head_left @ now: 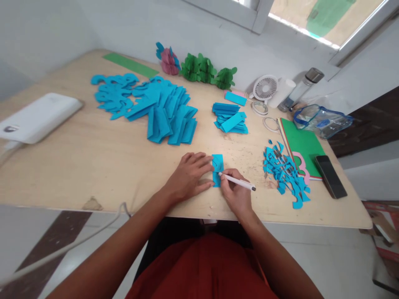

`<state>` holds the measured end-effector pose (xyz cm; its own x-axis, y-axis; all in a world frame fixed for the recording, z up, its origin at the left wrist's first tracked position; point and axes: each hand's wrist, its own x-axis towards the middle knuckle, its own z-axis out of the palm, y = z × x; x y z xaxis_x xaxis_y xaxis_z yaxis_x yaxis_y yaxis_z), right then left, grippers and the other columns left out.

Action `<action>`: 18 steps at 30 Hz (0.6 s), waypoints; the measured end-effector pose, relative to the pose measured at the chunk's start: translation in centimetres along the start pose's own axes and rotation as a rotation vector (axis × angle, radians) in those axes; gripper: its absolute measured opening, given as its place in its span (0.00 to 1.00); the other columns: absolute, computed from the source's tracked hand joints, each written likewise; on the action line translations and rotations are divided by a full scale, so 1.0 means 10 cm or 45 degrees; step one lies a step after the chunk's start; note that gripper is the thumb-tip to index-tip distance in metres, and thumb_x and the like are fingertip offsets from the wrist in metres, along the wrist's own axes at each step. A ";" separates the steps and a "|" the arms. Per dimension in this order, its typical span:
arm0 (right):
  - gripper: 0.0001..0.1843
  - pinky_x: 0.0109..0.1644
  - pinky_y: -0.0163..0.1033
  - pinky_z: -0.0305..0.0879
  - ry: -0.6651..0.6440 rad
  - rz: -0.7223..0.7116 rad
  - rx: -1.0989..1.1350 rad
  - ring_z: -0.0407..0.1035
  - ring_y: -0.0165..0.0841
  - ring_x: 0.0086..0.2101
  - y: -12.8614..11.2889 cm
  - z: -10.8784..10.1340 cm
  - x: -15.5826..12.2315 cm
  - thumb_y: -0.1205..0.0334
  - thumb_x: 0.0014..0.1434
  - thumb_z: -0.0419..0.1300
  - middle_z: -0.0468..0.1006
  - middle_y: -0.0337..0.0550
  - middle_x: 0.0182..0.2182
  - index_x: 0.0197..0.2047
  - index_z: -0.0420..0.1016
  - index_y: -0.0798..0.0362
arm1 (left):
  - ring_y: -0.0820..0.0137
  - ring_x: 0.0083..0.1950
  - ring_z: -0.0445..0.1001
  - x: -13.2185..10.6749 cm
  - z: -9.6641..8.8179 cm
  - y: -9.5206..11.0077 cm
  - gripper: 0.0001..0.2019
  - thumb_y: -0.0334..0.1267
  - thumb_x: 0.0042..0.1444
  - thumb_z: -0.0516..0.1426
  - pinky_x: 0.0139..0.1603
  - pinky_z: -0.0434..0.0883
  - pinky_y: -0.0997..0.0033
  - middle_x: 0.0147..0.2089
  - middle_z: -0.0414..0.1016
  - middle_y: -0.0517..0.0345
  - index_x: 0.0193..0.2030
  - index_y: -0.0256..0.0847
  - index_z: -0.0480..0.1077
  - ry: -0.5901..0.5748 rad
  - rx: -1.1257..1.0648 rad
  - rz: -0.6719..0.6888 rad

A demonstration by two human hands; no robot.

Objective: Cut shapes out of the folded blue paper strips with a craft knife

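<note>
A small blue folded paper (217, 162) lies on the table in front of me, with a curved line drawn on it. My left hand (190, 176) rests at its left side, fingers stretched out and fingertips on the paper's left edge. In my right hand (235, 193) is a white pen (237, 181), pinched between thumb and fingers, its tip on the paper's right part. Farther back sits a pile of blue paper strips (230, 120). To the left of that spreads a larger heap of folded blue papers (171, 112) and curved blue cut-outs (115, 93).
Blue scraps (283, 168) lie to the right, near a pink paper shape (301, 166), a green sheet (304, 139) and a phone (331, 176). Green paper ornaments (205, 69), a small fan (265, 88) and a bottle (301, 89) line the wall. A white device (43, 116) stands left.
</note>
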<state>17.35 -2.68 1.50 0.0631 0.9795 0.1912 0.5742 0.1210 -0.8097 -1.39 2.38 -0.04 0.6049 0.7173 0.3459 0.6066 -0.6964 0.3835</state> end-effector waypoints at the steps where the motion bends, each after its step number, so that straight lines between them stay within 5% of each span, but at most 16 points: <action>1: 0.05 0.36 0.39 0.68 0.003 0.003 -0.003 0.72 0.34 0.31 0.00 0.00 0.00 0.59 0.62 0.56 0.79 0.40 0.30 0.36 0.73 0.48 | 0.50 0.64 0.65 0.00 0.00 0.00 0.15 0.44 0.57 0.59 0.62 0.59 0.45 0.63 0.71 0.47 0.50 0.44 0.72 -0.002 -0.001 -0.003; 18: 0.06 0.38 0.39 0.67 0.012 0.011 -0.052 0.72 0.34 0.32 0.00 -0.06 -0.04 0.58 0.61 0.56 0.79 0.41 0.30 0.36 0.73 0.49 | 0.51 0.65 0.64 0.00 0.00 0.00 0.16 0.45 0.57 0.60 0.63 0.59 0.46 0.64 0.70 0.48 0.50 0.44 0.72 -0.019 0.007 -0.026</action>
<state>17.84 -3.18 1.79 0.0761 0.9789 0.1896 0.6063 0.1055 -0.7882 -1.35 2.36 -0.02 0.6001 0.7308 0.3252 0.6214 -0.6819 0.3858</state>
